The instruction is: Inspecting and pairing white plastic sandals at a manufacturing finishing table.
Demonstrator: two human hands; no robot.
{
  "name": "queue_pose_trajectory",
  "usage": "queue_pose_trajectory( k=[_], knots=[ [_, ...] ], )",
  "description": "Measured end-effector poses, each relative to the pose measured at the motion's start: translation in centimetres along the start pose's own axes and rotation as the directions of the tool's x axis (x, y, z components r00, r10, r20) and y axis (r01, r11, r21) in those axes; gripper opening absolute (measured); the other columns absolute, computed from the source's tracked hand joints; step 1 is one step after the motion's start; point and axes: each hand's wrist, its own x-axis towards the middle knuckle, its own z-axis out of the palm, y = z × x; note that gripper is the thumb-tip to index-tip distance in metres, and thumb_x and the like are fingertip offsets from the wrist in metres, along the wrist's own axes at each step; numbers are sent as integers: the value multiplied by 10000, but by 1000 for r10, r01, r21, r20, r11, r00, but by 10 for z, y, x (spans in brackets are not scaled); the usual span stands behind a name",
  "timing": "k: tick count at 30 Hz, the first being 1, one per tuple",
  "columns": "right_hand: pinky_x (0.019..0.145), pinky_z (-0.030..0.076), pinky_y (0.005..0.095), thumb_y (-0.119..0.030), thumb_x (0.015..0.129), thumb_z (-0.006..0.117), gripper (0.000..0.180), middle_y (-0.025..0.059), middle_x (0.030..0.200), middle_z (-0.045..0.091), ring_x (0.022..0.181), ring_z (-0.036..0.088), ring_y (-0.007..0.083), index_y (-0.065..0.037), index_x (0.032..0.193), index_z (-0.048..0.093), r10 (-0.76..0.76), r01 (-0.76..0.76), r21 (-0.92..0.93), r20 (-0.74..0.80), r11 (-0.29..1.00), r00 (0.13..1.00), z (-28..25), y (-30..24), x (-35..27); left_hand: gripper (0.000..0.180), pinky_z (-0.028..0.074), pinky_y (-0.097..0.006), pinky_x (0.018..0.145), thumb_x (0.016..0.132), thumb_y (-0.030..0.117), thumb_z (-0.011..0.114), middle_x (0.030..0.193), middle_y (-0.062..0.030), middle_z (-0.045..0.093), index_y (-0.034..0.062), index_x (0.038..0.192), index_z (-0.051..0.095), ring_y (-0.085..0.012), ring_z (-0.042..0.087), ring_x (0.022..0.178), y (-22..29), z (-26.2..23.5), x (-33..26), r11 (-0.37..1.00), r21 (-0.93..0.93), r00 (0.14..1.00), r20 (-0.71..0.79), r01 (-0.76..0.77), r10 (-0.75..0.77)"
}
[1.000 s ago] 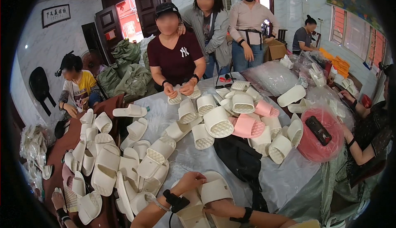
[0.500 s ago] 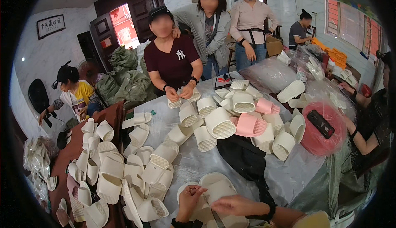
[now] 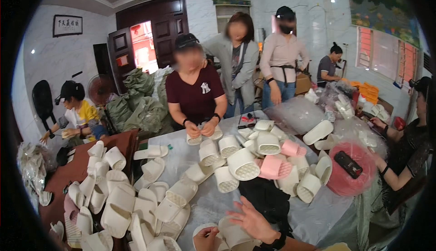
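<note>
Your right hand point(image 3: 254, 221) is hanging open, fingers spread, over the right cream slipper point(image 3: 232, 236); can't tell contact. Your left hand point(image 3: 206, 239), fingers curled, is sitting nearer the left slipper point(image 3: 201, 226); can't tell grip. Slippers are lying side by side, long axes pointing away from you.

Nearest slippers point(image 3: 230, 233): cream, perhaps off-white.

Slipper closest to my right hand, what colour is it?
The slipper is creamy white; it shows best in the head view.
</note>
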Motion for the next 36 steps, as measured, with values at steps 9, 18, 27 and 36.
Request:
queue_pose_trajectory(
  k=[9, 18, 27, 36],
  knots=[
    [819, 415, 404, -643, 796, 352, 807, 170, 1381, 232, 996, 508, 317, -185, 1387, 50, 22, -454, 469, 677, 757, 736, 46, -63, -28, 211, 364, -212, 522, 863, 186, 512, 790, -20, 580, 11, 952, 590, -66, 433, 605, -10, -8, 1, 973, -175, 988, 57, 152, -144],
    [903, 345, 382, -524, 856, 332, 646, -29, 1448, 12, 1115, 446, 179, -166, 1371, 178, -131, -324, 805, 438, 498, 889, 51, -91, 15, 232, 351, -212, 526, 870, 204, 506, 755, 0, 551, 4, 940, 601, -61, 412, 601, 22, -4, -2, 969, -209, 991, 57, 128, -118],
    [892, 375, 336, -390, 901, 362, 509, 66, 1366, 282, 1059, 465, 203, -134, 1333, 275, 337, -173, -337, 523, 925, 783, 14, -42, 43, 278, 329, -227, 471, 861, 240, 531, 638, 10, 519, -1, 973, 613, -64, 408, 536, 7, -8, 3, 967, -37, 967, -8, 254, -254],
    [808, 435, 311, -210, 847, 520, 392, 118, 1121, 530, 1008, 531, 215, -59, 1202, 448, 413, 295, -930, 363, 219, 836, -13, 26, 29, 251, 338, -194, 488, 858, 223, 545, 723, -4, 555, -1, 951, 611, -49, 427, 577, -1, -11, 4, 959, -189, 977, 11, 211, -212]
  ],
)
